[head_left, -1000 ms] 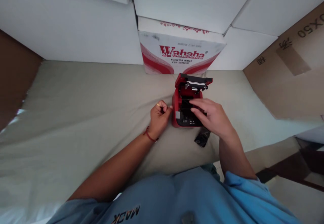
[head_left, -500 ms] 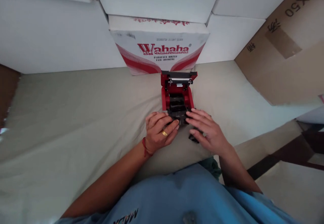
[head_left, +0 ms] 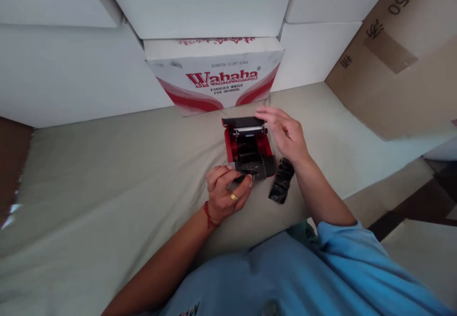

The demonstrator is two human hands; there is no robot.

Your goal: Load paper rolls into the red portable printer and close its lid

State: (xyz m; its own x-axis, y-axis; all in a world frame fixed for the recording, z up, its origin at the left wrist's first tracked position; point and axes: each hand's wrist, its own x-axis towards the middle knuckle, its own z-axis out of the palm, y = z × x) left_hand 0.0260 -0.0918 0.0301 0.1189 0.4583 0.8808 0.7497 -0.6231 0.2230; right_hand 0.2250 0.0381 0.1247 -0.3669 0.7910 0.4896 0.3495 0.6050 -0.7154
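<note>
A small red and black device with a raised lid, which looks like a label printer [head_left: 231, 145], sits on the cloth in front of me. A silvery bar and a dark roller run along the underside of its lid [head_left: 243, 122]. My left hand [head_left: 228, 187] is closed at the front left corner, thumb and fingers gripping the black front part. At the right end of the lid, my right hand [head_left: 287, 133] rests its stretched fingers on the upper edge; its thumb is hard to see. A black shiny roll [head_left: 282, 182] lies right of the device, touched by neither hand.
A white and red Wahaha carton [head_left: 221, 83] stands just behind the device, against large white boxes [head_left: 200, 6]. A brown cardboard box [head_left: 392, 68] is at the right. Pale cloth [head_left: 124, 178] covers the surface, whose edge drops away at the lower right.
My right hand has gone from the device's front up to the lid, which now leans further forward. The black roll, mostly hidden before, shows fully. My left hand keeps its place.
</note>
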